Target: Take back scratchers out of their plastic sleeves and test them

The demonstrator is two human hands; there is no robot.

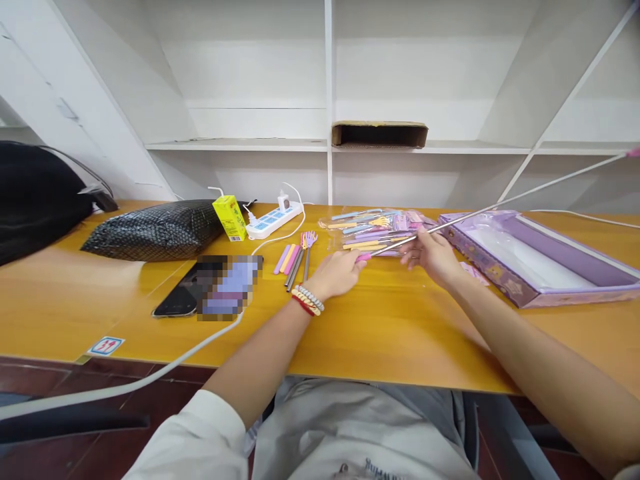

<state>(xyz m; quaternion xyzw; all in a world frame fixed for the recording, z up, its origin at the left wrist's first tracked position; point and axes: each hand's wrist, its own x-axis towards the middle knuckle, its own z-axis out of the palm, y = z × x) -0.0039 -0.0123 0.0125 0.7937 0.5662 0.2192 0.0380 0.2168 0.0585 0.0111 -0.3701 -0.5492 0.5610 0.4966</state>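
A long telescopic back scratcher (467, 216) with a thin metal rod slants up to the right, its pink tip at the right edge of the view. My left hand (337, 275), wearing beaded bracelets, is closed around its pink handle. Partway along the rod my right hand (433, 253) grips it between thumb and fingers. Left of my hands lie loose parts: coloured handles (287, 259), dark metal tubes (296, 268) and a purple hand-shaped scratcher head (311, 239). Behind my hands, several scratchers in clear bags (370, 223) lie in a pile.
An open purple box (525, 297) stands at the right. To the left are phones (177, 297), a black bubble-wrap parcel (150, 230), a yellow drink carton (230, 219) and a power strip (275, 222). A white cable (200, 347) crosses the table's front edge. A cardboard box (380, 127) sits on the shelf.
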